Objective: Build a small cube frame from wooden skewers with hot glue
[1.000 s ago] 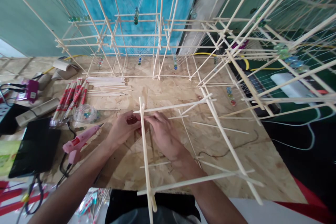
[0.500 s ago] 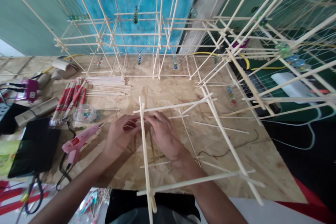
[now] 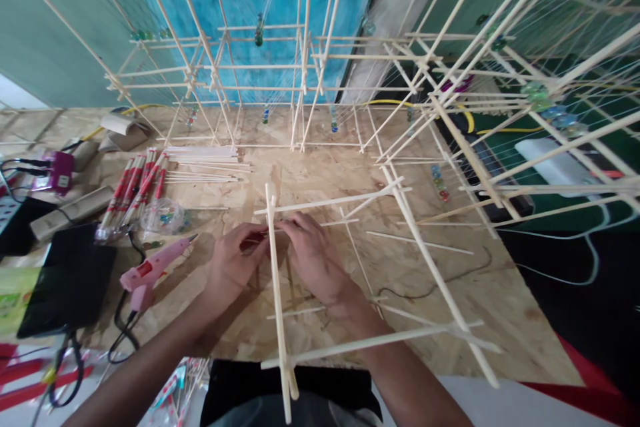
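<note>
In front of me stands an open frame of pale wooden sticks, its crossing ends bound together in pairs. My left hand is closed behind the frame's left stick, thumb and fingertips meeting. Close by, inside the frame, my right hand pinches at the same spot. Whatever lies between the fingertips is small and partly covered by the stick and the fingers, so I cannot make it out. A top crossbar runs just above my right fingers. Left of my left hand lies a pink glue gun.
A larger stick structure with threads and glass marbles rises behind. Red-wrapped stick bundles, loose sticks, a round clear container and a black flat box lie left. A loose stick rests on the chipboard table at right.
My left hand has shifted slightly, its fingers drawn a little closer together by the left stick. My right hand stays almost in place, and the stick frame has barely moved.
</note>
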Available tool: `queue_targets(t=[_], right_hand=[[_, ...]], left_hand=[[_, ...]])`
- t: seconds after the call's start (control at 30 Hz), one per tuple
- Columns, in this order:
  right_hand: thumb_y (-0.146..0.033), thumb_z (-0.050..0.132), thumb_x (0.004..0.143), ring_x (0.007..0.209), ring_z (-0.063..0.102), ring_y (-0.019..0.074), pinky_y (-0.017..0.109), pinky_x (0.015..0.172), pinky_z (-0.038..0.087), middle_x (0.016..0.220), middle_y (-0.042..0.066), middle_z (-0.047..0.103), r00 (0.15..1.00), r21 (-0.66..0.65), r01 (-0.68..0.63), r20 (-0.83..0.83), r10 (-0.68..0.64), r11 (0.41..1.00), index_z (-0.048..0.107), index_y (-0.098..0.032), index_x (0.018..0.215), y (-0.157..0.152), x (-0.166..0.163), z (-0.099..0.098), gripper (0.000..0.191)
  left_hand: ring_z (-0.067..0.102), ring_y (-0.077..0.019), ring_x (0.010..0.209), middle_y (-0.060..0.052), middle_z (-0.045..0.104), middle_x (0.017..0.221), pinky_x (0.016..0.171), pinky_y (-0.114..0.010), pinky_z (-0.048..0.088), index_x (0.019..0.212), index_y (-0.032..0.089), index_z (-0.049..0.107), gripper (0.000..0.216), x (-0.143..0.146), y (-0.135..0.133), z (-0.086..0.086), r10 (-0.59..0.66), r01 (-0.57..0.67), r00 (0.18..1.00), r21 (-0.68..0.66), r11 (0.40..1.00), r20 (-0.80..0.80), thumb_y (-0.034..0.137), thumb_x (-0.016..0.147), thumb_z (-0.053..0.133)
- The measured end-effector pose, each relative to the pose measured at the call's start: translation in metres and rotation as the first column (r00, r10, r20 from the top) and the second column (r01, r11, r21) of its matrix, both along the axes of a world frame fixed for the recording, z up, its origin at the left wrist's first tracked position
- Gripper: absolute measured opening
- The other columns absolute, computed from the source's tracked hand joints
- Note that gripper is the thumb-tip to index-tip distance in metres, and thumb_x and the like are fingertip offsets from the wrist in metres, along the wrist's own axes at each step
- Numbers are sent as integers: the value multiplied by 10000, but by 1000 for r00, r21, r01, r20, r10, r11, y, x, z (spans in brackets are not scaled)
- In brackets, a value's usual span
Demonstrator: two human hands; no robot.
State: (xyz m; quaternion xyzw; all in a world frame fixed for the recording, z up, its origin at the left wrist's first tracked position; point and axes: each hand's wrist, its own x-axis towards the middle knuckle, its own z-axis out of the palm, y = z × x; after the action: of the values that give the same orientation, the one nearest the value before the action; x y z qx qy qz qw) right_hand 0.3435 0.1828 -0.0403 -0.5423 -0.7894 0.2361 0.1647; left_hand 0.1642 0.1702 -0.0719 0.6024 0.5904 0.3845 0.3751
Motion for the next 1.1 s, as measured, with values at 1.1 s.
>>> queue_targets(t=[1.1], right_hand=[[-54,505,979,1087,605,205,294,857,470,1140,72,676,997,-25,20,77,-18,999,727,-238,1111,2,-3,5,317]], left_hand=[[694,-204,684,-50,738,762,640,-294,519,807,178,681,123,15,26,39,-95,85,995,-222,971,-36,234,697,686]])
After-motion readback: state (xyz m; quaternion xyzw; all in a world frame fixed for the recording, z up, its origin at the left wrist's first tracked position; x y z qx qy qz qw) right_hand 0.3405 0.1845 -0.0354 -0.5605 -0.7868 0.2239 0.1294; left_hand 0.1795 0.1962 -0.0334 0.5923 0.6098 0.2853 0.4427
